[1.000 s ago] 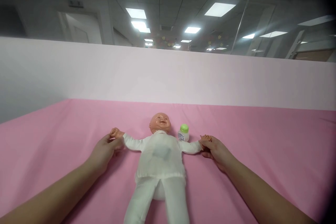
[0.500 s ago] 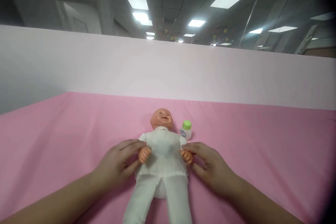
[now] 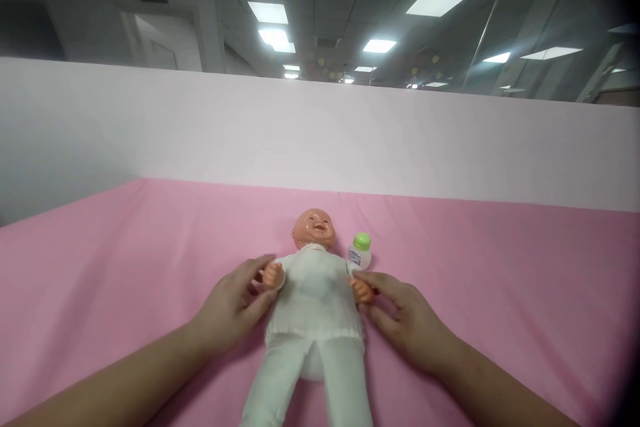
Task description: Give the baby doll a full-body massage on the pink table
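Note:
A baby doll [image 3: 316, 293] with a white cloth body and a hard plastic head lies on its back, head away from me. My left hand [image 3: 240, 300] is closed around the doll's arm at the left, thumb below and fingers above its small plastic hand [image 3: 273, 275]. On the other side, my right hand [image 3: 400, 313] pinches the doll's other arm near its plastic hand [image 3: 361, 290]. Just beyond my right fingers, beside the doll's shoulder, stands a small clear bottle [image 3: 360, 255] with a green cap. The doll's feet are out of view.
A pink sheet [image 3: 480, 280] covers the surface under the doll, with soft creases. Along its far side rises a pale padded wall [image 3: 320, 133]. Above that wall, a glass pane reflects ceiling lights [image 3: 440, 1] and a doorway.
My left hand has shifted the doll's arm at the left up and outward a little. My right hand keeps its place on the other arm. The whole view has shifted slightly.

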A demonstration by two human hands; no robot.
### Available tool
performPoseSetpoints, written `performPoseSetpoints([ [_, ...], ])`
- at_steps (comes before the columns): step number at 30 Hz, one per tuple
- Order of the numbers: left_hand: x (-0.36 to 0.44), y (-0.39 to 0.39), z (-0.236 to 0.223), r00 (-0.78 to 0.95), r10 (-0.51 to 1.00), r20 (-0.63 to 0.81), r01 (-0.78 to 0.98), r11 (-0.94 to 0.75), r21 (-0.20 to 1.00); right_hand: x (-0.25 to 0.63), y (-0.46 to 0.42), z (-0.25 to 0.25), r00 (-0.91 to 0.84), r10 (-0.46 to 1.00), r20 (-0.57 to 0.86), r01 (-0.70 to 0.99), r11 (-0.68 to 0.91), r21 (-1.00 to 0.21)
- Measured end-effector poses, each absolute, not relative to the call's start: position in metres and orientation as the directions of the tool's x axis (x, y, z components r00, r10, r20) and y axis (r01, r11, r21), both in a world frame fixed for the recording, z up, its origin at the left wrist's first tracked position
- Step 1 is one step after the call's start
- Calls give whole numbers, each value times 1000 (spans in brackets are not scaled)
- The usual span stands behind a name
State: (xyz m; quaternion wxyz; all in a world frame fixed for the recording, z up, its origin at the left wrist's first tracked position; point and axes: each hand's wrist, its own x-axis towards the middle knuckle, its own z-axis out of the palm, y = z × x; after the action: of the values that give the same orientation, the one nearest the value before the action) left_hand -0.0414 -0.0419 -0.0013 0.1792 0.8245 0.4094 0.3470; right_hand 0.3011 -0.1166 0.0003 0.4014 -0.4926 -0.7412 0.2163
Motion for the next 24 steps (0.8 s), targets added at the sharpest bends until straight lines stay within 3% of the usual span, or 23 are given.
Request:
performPoseSetpoints([
  [3,-50,-23,-4,180,928,326,432,-372,822,323,-102,-2,113,957,268,321,220,-921],
  [6,-65,2,-9,-1,990,142,185,-140,973,347,-84,-10,310,943,120,74,102,-992],
  [9,-78,21,-13,-149,989,9,31,-4,1000,364,-72,-19,390,919,-47,-16,-44,-999],
  [12,-82,25,-12,-103,995,-5,-2,4,1000,369,-67,-24,369,925,-88,-17,-89,-996],
  [16,-75,12,-3,2,998,65,-3,-65,998,360,-72,-20,399,917,6,55,-18,-998],
  [19,-62,-8,8,39,985,168,98,-171,980,342,-85,-9,352,913,207,258,118,-959],
  [22,-46,-32,14,144,935,324,299,-353,887,318,-104,1,147,910,387,489,273,-828],
  [24,-37,-45,14,304,840,450,412,-542,732,302,-115,6,-77,886,458,598,408,-690],
])
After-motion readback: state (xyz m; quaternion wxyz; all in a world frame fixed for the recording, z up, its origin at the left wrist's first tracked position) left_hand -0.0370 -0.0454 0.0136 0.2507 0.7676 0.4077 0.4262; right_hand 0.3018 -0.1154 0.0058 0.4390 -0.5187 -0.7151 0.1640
